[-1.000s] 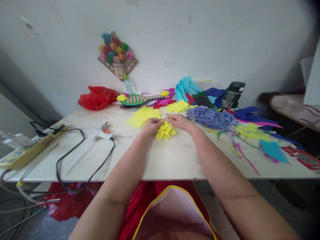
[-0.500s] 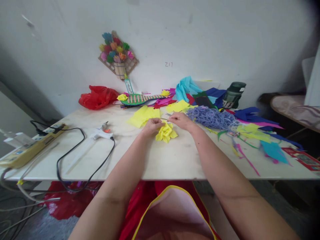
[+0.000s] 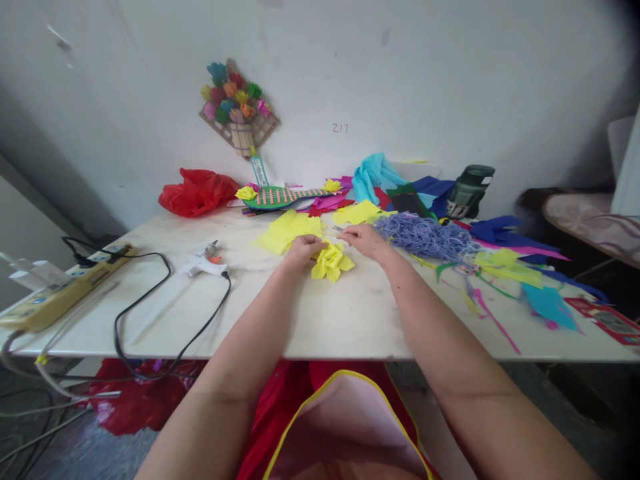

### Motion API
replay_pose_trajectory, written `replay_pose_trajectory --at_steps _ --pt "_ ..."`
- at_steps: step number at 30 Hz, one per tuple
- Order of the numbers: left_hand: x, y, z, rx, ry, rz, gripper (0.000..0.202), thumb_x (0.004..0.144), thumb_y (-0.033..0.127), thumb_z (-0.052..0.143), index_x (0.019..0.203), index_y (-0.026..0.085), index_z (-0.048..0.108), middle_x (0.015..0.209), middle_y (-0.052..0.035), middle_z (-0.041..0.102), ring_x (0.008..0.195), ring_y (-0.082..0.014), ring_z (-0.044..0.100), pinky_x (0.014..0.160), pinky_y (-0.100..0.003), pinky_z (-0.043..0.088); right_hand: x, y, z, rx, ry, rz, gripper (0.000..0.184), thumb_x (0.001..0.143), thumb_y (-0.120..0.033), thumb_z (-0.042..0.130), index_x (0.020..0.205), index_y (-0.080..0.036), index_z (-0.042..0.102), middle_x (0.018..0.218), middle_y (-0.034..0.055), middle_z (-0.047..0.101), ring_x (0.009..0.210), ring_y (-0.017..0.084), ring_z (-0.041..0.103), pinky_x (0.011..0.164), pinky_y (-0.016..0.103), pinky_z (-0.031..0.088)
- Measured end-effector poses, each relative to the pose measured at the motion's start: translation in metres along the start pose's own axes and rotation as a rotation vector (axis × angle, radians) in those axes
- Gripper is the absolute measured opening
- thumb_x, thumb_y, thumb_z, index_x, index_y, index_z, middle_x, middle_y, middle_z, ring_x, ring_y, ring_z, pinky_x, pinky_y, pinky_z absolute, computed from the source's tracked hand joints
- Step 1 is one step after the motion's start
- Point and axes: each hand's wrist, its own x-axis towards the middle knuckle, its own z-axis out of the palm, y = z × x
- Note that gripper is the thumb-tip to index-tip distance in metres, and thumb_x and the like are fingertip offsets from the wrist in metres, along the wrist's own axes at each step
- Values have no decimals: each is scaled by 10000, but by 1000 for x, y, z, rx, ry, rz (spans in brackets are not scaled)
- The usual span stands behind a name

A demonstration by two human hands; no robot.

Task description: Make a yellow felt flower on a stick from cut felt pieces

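A crumpled yellow paper flower [image 3: 331, 261] lies on the white table [image 3: 325, 313] between my hands. My left hand [image 3: 303, 249] is closed on its upper left edge, fingers pinched into the paper. My right hand [image 3: 364, 239] is closed too, pinching something thin and pale by the flower's top; I cannot make out what it is. Flat yellow paper sheets [image 3: 286, 230] lie just beyond my left hand. A heap of purple string [image 3: 423, 235] sits right of my right hand.
A white glue gun [image 3: 203, 267] with a black cord [image 3: 150, 313] lies at left, by a yellow power strip [image 3: 60, 293]. A red plastic bag [image 3: 195, 192], coloured paper scraps [image 3: 505, 267], a dark green bottle [image 3: 467, 190] and a paper-flower wall piece [image 3: 237, 107] line the back.
My hands stay on the yellow flower with only small finger shifts; the view has tilted slightly.
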Motion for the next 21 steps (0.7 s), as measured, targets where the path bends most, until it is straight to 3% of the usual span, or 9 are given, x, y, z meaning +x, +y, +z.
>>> replay_pose_trajectory --at_steps 8,21 --pt "3 -4 -3 -7 40 2 391 511 449 861 626 192 591 571 27 578 524 -109 516 505 -233 409 0 -2 -1 5 9 52 328 846 -408 612 600 -191 608 590 -21 537 658 148 478 646 273 350" --pt "3 -3 -3 -42 18 37 424 484 469 875 605 191 578 562 31 562 518 -101 491 511 -236 385 1 -3 0 36 2 62 394 841 -500 599 587 -199 597 578 -16 527 651 154 481 650 278 376"
